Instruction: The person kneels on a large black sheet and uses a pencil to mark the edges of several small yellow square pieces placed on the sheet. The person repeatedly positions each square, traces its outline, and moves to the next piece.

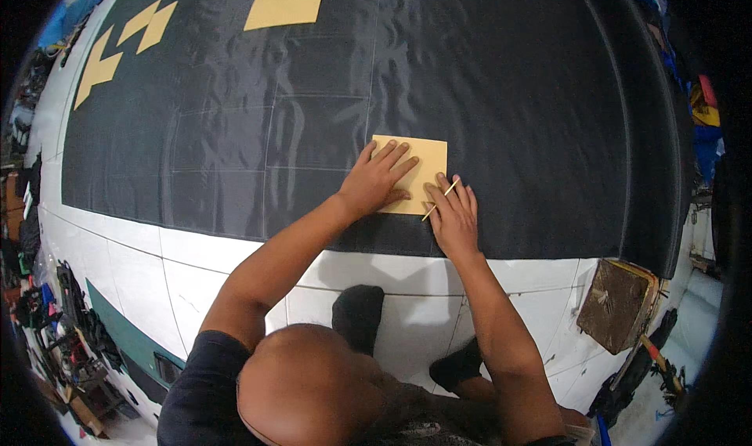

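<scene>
A square yellow card (427, 155) lies flat on a wide sheet of black fabric (509, 117), near its front edge. My left hand (376, 178) is spread over the card's left part, fingers apart and pressing it down. At the card's lower right corner is my right hand (454, 217), with a thin pale yellow stick (442, 199), pencil-like, held slanting between its fingers. Its fingertips rest at the card's right edge. Thin pale lines cross the fabric to the left of the card, forming rectangles.
A larger yellow card (287, 2) lies at the back of the fabric, with several small yellow pieces (157, 28) at the far left. White floor tiles (204, 278) border the front. A worn brown block (615, 303) stands by the right front corner. Clutter (78, 352) lines the left.
</scene>
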A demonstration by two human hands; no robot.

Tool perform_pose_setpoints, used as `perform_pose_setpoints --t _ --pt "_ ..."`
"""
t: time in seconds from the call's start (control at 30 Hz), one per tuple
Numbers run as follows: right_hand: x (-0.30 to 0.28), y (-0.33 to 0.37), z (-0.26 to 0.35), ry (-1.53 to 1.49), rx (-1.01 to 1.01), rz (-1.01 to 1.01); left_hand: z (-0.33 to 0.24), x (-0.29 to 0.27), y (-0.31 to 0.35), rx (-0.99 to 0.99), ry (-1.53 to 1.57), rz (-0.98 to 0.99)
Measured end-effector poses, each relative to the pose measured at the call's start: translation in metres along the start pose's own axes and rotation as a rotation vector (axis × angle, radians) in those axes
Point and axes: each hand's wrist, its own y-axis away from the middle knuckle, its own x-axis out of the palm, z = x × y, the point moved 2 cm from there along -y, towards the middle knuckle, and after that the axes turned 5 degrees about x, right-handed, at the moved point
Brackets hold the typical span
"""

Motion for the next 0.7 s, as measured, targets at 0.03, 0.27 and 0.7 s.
perform_pose_setpoints --t 0.03,0.27,0.7 --pt "0.006 -0.012 0.0 0.07 -0.019 -0.022 0.016 0.0 -0.006 -0.023 0.023 -0.039" --pt "0.002 -0.07 -0.017 0.064 0.058 0.018 0.099 -0.038 -0.004 -0.297 0.083 -0.135" --pt "0.01 -0.067 -0.01 -0.008 0.032 -0.008 0.097 -0.039 0.002 -0.253 0.029 0.038"
